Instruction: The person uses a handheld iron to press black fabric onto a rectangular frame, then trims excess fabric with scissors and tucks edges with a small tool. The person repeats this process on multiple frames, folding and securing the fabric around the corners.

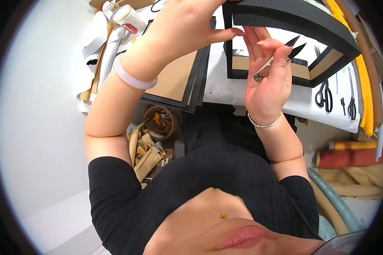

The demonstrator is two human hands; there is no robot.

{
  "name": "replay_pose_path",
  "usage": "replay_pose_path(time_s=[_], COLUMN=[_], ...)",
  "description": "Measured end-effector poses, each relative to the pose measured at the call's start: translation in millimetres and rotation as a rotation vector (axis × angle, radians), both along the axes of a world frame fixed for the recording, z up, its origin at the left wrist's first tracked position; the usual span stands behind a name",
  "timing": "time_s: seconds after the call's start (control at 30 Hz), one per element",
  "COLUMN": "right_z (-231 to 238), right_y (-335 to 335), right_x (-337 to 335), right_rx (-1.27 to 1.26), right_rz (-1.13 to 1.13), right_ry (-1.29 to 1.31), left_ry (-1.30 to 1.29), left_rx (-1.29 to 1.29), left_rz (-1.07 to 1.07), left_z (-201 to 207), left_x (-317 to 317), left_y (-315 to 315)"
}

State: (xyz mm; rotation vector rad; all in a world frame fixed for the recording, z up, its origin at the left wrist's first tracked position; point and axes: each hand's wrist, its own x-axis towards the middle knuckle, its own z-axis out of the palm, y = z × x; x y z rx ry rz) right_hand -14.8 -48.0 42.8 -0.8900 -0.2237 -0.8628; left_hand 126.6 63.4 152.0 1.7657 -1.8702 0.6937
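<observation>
A black box-like frame (291, 19) with a large rectangular opening stands tilted over the white-covered table. My left hand (189, 21) grips its upper left corner, thumb against the side edge, the other fingers partly out of view. My right hand (270, 91) is closed round a pair of small snips (264, 68) with a silver handle and dark blades. The blades are apart and point up and right, in front of the frame's opening. The fingertips of my right hand reach up near my left thumb, at the frame's left side.
Brown boards with black borders (171, 80) are stacked left of the frame. Farther left are a white bottle (128, 19) and paper rolls. Black scissors (324, 97) lie at the right by yellow material (364, 85). Below are a scrap bin (174, 123) and material rolls (349, 158).
</observation>
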Motion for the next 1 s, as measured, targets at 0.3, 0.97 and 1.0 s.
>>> replay_pose_path(time_s=[0.3,0.97,1.0], right_z=[-35.0,-37.0,-36.5], right_y=[-7.7,9.5,10.4], right_x=[-16.5,34.9,34.9], right_rx=[-0.232,-0.445,-0.429], right_rz=[-0.185,-0.547,-0.542], right_ry=[0.173,0.166,0.161], left_ry=[-0.003,0.099,0.086], left_rx=[0.019,0.123,0.146], left_rz=[0.0,0.017,0.056], left_z=[9.9,14.0,14.8], left_x=[-5.4,-9.4,-10.2], left_y=[1.5,5.6,5.3])
